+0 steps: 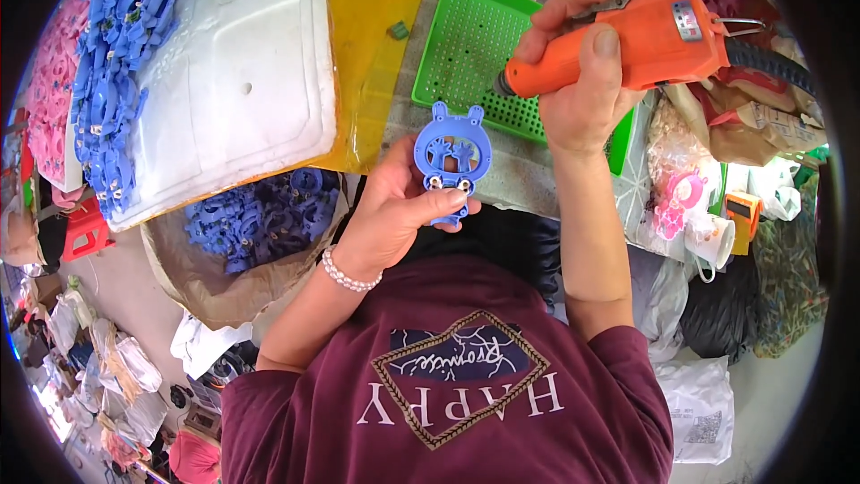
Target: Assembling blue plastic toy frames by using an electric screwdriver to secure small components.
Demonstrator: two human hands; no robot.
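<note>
A narrow gap parts the orange tool (647, 40) from the blue piece (451, 177).

Head view, facing down (wide fisheye), close over left hand (399, 202) and right hand (584, 100)

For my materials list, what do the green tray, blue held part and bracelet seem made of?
Green tray: likely plastic, slightly shiny, its base evenly perforated. Blue part: probably plastic, smooth, with moulded-looking cutouts. Bracelet: glossy whitish pearl-like beads; real or imitation, I can't tell.
</note>
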